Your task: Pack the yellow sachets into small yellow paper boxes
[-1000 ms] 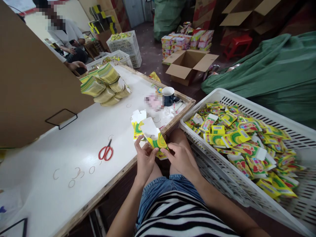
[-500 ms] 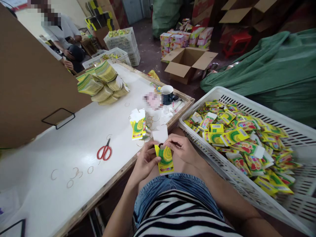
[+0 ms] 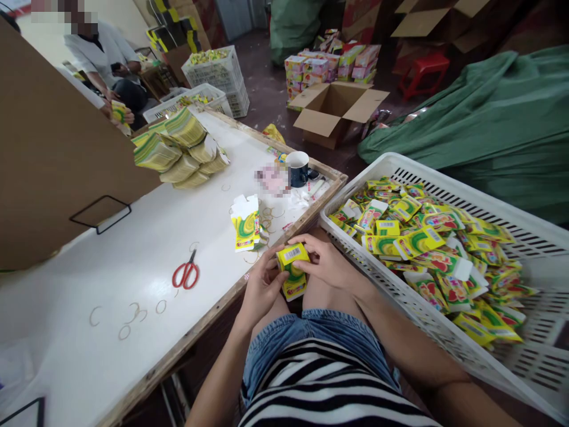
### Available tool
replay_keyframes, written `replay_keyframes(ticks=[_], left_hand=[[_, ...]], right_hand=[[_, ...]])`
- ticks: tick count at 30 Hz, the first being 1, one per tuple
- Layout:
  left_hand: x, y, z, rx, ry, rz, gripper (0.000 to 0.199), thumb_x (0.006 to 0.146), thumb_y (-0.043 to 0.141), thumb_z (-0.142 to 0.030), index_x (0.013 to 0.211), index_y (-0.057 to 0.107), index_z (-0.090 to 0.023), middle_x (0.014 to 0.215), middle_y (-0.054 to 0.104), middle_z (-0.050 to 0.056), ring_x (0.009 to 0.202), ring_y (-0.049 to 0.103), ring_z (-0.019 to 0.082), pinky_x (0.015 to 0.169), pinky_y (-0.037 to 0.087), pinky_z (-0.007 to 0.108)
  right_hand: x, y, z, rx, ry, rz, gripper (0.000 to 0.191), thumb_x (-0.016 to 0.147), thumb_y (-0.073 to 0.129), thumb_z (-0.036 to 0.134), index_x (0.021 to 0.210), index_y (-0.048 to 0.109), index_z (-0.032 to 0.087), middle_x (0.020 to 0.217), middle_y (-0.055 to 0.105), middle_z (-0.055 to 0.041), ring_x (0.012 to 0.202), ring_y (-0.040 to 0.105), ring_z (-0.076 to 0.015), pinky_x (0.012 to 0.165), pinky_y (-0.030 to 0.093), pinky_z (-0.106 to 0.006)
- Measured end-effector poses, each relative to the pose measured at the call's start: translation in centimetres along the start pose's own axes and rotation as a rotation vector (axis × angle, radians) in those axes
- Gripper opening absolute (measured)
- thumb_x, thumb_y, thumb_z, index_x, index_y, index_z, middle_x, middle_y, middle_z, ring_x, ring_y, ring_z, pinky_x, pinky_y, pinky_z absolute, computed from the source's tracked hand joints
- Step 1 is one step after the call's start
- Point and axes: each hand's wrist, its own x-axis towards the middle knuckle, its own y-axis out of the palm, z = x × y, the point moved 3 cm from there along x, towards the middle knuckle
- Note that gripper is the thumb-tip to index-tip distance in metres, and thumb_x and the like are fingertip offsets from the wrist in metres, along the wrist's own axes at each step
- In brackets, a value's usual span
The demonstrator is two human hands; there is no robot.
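Above my lap, both hands hold a small yellow and green cardboard box [image 3: 294,283]. Its top flap, printed with a barcode, is folded down over the front. My left hand [image 3: 265,283] grips the left side, thumb on the front face. My right hand [image 3: 323,261] is closed round the upper right edge, with its thumb on the flap. A few flattened boxes of the same print [image 3: 246,224] lie on the white table [image 3: 133,255] just beyond my left hand. To my right, a white plastic crate [image 3: 351,196] holds a heap of similar boxes [image 3: 422,243].
Red-handled scissors [image 3: 185,275] and loose rubber bands [image 3: 160,306] lie on the table. Bundled flat boxes [image 3: 182,148] are stacked farther back, near a dark mug [image 3: 297,169]. An open carton [image 3: 338,112] stands on the floor. Another person [image 3: 104,59] sits at the far left.
The box's white top flap stood up before; now it is folded down, showing its barcode. My right hand has moved onto it. The far person's hand now shows a yellow box.
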Motion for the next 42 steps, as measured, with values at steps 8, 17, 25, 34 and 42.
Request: replay_keyframes(ticks=[8, 17, 25, 34, 42], left_hand=[[0.3, -0.1, -0.5, -0.115, -0.030, 0.050, 0.058, 0.082, 0.076, -0.029, 0.132, 0.050, -0.020, 0.117, 0.072, 0.013, 0.108, 0.069, 0.026, 0.087, 0.058, 0.035], [0.3, -0.1, -0.7, -0.117, -0.050, 0.085, 0.060, 0.082, 0.077, -0.029, 0.135, 0.051, -0.020, 0.120, 0.071, 0.014, 0.111, 0.068, 0.029, 0.087, 0.058, 0.037], [0.5, 0.0, -0.9, -0.111, -0.045, 0.026, 0.059, 0.079, 0.079, -0.032, 0.130, 0.053, -0.019, 0.119, 0.072, 0.014, 0.106, 0.070, 0.027, 0.087, 0.058, 0.036], [0.9, 0.8, -0.8, -0.123, -0.035, 0.029, 0.054, 0.077, 0.080, -0.029, 0.124, 0.055, -0.021, 0.112, 0.074, 0.012, 0.091, 0.074, 0.024, 0.080, 0.060, 0.035], [1.9, -3.3, -1.5, 0.695, 0.325, -0.317, 0.063, 0.078, 0.077, -0.025, 0.137, 0.055, -0.026, 0.148, 0.053, 0.013, 0.144, 0.040, 0.033, 0.121, 0.027, 0.056]], right_hand=[[0.3, 0.9, -0.2, -0.304, 0.034, -0.092, 0.032, 0.085, 0.068, 0.027, 0.116, 0.059, 0.024, 0.067, 0.069, 0.0033, 0.056, 0.062, -0.0166, 0.054, 0.037, -0.023], [0.1, 0.5, -0.9, -0.016, 0.069, 0.038, 0.038, 0.082, 0.063, 0.026, 0.119, 0.057, 0.021, 0.072, 0.066, 0.0038, 0.058, 0.059, -0.0128, 0.053, 0.039, -0.020], [0.2, 1.3, -0.8, -0.183, 0.044, -0.083, 0.040, 0.084, 0.061, 0.023, 0.124, 0.057, 0.022, 0.056, 0.057, 0.0080, 0.051, 0.056, -0.0136, 0.051, 0.034, -0.021], [-0.1, 0.9, -1.3, 0.086, -0.073, -0.166, 0.033, 0.092, 0.058, 0.037, 0.120, 0.069, 0.023, 0.117, 0.073, -0.0061, 0.093, 0.070, -0.0201, 0.078, 0.055, -0.031], [-5.5, -8.0, 0.5, -0.622, -0.137, -0.797, 0.026, 0.093, 0.057, 0.037, 0.107, 0.075, 0.024, 0.108, 0.069, -0.0135, 0.109, 0.062, -0.0328, 0.101, 0.044, -0.055]])
